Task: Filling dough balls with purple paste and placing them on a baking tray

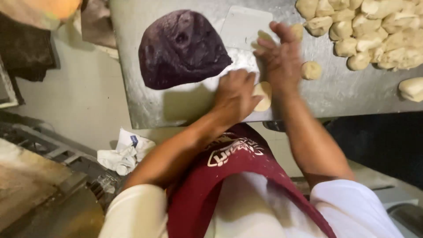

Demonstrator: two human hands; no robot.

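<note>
- I look down on a steel counter [343,94]. It fills the top of my view, and its near edge runs just in front of my red apron [220,185].
- The biggest thing on it is a dark purple dough lump [180,48]. It sits near the left edge, whole and uncut, and no hand touches it.
- Next is the heap of pale dough pieces [374,31] at the far right corner. They are already cut, and many look rough, so I judge a lot of rolling is left.
- A white flat scraper [244,26] lies by the far edge, between the purple lump and the heap. White flour is dusted under it.
- My left hand [235,94] is curled down over a pale dough ball [264,96] close to the near edge. The fingers wrap its left side.
- My right hand [280,55] is blurred, fingers spread flat, just beyond that ball. A bit of pale dough shows at its fingertips, but I cannot tell if it grips it.
- One small round ball [311,70] sits just right of my right hand. It looks smooth and done.
- One more pale piece [412,88] lies at the right edge.
</note>
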